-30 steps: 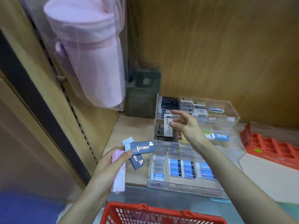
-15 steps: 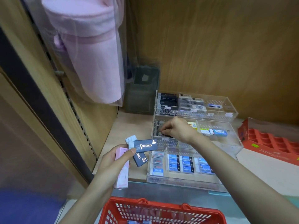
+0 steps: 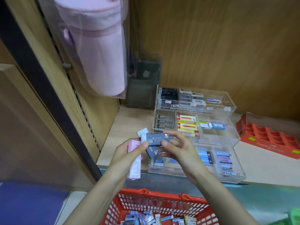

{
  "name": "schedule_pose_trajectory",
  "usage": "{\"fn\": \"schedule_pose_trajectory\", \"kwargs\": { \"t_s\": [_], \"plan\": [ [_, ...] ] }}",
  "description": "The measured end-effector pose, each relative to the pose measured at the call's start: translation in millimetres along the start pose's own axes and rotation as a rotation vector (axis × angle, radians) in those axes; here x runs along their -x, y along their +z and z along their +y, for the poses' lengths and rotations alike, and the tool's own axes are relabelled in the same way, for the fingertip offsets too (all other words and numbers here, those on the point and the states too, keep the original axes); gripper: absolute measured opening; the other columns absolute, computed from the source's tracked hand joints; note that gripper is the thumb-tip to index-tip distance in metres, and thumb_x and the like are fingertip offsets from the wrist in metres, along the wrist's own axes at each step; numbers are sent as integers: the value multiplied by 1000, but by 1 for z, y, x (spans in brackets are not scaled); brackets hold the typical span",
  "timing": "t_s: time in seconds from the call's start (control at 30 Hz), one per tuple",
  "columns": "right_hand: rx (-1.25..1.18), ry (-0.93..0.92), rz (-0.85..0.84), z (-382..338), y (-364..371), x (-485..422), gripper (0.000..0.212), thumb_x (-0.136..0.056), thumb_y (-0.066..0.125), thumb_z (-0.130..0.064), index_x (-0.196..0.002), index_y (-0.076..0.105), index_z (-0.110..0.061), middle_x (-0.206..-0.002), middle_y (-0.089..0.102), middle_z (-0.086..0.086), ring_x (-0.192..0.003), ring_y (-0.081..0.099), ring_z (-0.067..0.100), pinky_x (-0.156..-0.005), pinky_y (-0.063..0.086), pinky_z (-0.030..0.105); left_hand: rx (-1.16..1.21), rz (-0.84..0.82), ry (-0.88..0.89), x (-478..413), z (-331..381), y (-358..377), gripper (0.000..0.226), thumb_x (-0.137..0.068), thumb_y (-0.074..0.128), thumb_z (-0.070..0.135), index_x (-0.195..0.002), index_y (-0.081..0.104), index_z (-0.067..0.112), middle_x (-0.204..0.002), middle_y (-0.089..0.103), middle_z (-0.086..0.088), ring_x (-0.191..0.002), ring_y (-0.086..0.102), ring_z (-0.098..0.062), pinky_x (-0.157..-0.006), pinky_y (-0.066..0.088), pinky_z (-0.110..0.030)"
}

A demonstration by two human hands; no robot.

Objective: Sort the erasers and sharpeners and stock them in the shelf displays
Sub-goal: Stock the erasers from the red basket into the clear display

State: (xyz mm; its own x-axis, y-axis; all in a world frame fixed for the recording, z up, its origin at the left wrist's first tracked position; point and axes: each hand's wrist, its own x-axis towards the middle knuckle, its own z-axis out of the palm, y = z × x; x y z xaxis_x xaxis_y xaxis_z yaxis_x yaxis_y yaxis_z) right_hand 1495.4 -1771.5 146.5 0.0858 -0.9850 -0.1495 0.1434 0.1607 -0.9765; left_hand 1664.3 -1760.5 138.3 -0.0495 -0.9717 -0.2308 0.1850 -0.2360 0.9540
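Observation:
My left hand point(image 3: 128, 155) holds a fan of erasers: a long pink one point(image 3: 134, 161), a pale blue one point(image 3: 142, 132) and two dark blue ones. My right hand point(image 3: 177, 149) pinches the top dark blue eraser point(image 3: 155, 139) at its right end, above the second dark blue eraser point(image 3: 152, 151). Behind the hands stands a clear acrylic three-tier display point(image 3: 233, 137) with rows of boxed erasers. The black script-labelled erasers point(image 3: 164, 122) lie in its middle tier at the left. A red basket point(image 3: 146, 200) below holds several loose erasers.
A red Faber-Castell tray point(image 3: 269, 137) lies on the shelf to the right. A pink pouch in clear wrap point(image 3: 95, 46) hangs at the upper left. A dark clear-wrapped pack point(image 3: 142, 85) stands in the back corner. Wooden walls close the shelf at the back and left.
My right hand came back from the display's middle tier to my left hand and took hold of the top dark blue eraser. The view has tilted down, showing more of the basket.

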Motion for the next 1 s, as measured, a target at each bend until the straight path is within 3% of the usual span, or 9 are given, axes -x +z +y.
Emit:
{"fn": "schedule_pose_trajectory", "kwargs": {
  "t_s": [0.1,0.2,0.27,0.37,0.5,0.63,0.73,0.83,1.0],
  "plan": [
    [-33,-5,33,0,-1,2,30,-87,60,-1,-116,54,-7,-80,72,7,-70,67,17,-65,55,24,30,-18,-7,-2,-1,2,36,-69,75,19,-102,66,8,-97,72,-14,-81,64,-16,-65,52,-22],
    [27,-75,6,-5,-1,5,31,-87,60,1,-115,53,-10,-83,72,11,-71,68,15,-67,52,20,65,-18,0,-1,1,8,40,-67,73,22,-102,64,5,-95,72,-14,-80,67,-20,-62,54,-24],
    [55,-111,-16,-8,-1,6,33,-85,60,5,-113,53,-12,-88,71,10,-73,68,12,-66,51,17,64,16,1,-1,3,12,37,-67,73,25,-98,65,5,-87,72,-14,-73,66,-19,-58,54,-26],
    [99,-161,-9,-8,-7,4,32,-80,65,8,-104,58,-13,-97,69,2,-85,68,11,-68,51,17,84,23,-2,-4,6,24,15,-80,68,16,-90,63,6,-68,66,-4,-56,60,-11,-50,49,-22],
    [557,-341,67,-16,-23,-7,31,-76,75,-9,-90,61,-32,-97,60,-12,-87,56,-2,-76,41,10,94,50,0,-6,10,38,2,-87,62,8,-86,64,7,-60,65,3,-49,57,-5,-47,45,-16],
    [756,-497,90,-36,-34,-38,27,-78,74,-16,-104,66,-19,-98,57,-8,-90,52,-2,-79,35,6,89,126,-17,-14,15,40,5,-86,64,10,-88,65,6,-60,64,2,-46,54,-5,-44,42,-14],
    [823,-500,233,-55,-43,-83,34,-82,71,-22,-114,65,-12,-107,59,2,-99,55,12,-85,37,17,69,184,-18,-19,15,34,7,-86,65,13,-87,65,7,-55,61,4,-45,52,-3,-43,39,-13],
    [962,-510,336,-66,-49,-129,31,-85,67,-25,-112,66,-9,-106,62,12,-102,54,28,-86,40,34,58,227,-22,-25,14,31,15,-82,69,16,-90,66,4,-58,58,-2,-48,50,-9,-51,36,-23],
    [1158,-382,329,-64,-47,-176,26,-84,66,-28,-107,69,-17,-101,69,12,-98,58,35,-83,48,43,83,215,-33,-32,13,32,10,-82,68,14,-88,66,7,-58,58,-1,-46,48,-8,-48,35,-21]
  ]
}}
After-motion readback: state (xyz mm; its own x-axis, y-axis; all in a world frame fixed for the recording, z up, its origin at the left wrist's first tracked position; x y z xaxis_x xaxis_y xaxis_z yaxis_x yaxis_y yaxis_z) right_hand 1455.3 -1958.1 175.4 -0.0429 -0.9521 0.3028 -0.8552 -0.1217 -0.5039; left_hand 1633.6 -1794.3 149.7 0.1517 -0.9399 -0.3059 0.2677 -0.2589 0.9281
